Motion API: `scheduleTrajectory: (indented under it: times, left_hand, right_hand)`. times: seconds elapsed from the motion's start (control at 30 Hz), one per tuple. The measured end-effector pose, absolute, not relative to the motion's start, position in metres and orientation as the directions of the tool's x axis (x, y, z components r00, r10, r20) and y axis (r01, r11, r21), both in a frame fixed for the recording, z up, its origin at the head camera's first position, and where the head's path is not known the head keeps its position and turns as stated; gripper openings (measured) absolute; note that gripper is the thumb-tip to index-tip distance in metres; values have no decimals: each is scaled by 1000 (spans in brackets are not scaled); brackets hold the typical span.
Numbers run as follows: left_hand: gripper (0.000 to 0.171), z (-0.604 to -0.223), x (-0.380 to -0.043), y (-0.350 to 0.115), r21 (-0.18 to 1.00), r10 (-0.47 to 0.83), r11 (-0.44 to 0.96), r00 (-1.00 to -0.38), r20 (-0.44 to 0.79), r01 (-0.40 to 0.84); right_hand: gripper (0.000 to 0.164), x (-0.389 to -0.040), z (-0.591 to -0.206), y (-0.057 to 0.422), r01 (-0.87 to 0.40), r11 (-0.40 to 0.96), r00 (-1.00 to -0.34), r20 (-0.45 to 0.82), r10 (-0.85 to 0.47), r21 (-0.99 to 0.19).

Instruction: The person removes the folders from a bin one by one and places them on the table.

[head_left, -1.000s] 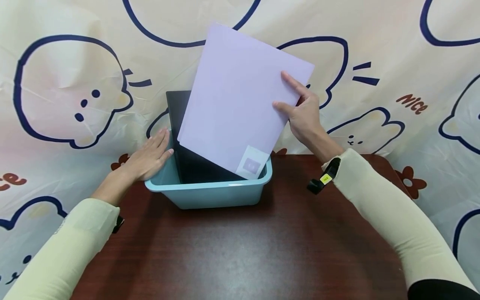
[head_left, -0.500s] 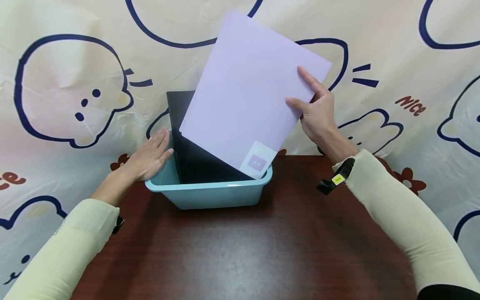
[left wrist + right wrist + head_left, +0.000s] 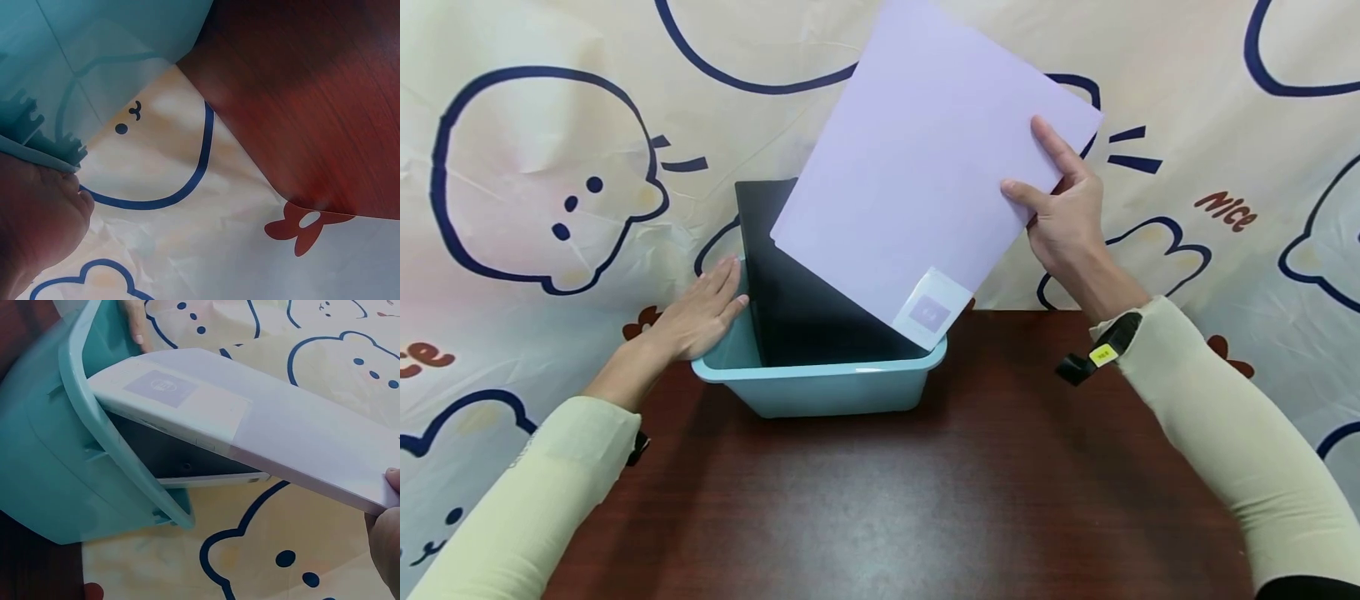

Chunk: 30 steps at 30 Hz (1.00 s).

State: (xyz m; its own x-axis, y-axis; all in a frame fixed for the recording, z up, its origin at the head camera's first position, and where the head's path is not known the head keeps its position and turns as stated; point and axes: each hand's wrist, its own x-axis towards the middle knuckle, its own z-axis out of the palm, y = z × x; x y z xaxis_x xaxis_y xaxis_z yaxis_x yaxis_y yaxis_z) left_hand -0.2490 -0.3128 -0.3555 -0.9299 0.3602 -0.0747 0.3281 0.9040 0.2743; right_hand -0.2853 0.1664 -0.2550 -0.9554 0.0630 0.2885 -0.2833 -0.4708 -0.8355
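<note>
Centrally, a light blue basin [image 3: 827,396] is standing on a dark reddish-brown surface [image 3: 880,508]. Inside it, a black panel [image 3: 820,304] is leaning at a slant, its upper left corner projecting well above the rim. The right hand [image 3: 1067,204] is gripping a flat lavender case [image 3: 940,158] by its right edge: thumb and index finger are pressing on the front face, while the remaining fingers are passing behind. The case is hanging tilted in front of the black panel and is partly covering it, its lower corner lying near the basin's right side; whether that corner is touching the rim cannot be told. A pale label [image 3: 931,308] bearing a purple square is occupying this lower corner. The left hand [image 3: 700,312] is resting against the basin's left side, its fingers extended and grasping nothing, with the thumb spread apart. In the right wrist view, the labelled end of the case is overlapping the basin's rim, and a dark face is showing beneath it. Both forearms are wearing pale sleeves [image 3: 1247,450], and a black strap [image 3: 1075,371] is encircling the right wrist. Behind, a cream cloth [image 3: 775,133] is displaying navy-outlined animal heads and reddish-brown flowers.
</note>
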Motion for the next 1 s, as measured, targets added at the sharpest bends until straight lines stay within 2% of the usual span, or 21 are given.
scheduleTrajectory:
  times: [0.27,0.73,1.0]
  left_hand:
    - [74,-354,-248,-312,285,353,904,-933,-72,320]
    - [73,-352,-246,-310,295,349,903,-934,-81,312]
    - [73,-353,-247,-310,285,348,906,-934,-79,314]
  right_hand:
    - [80,-286,-246,178,-287,-549,-955,281,96,-785]
    - [82,-286,-246,208,-269,-530,-961,260,93,-804]
    - [86,-283,-247,228,-245,-545,-963,264,45,-802]
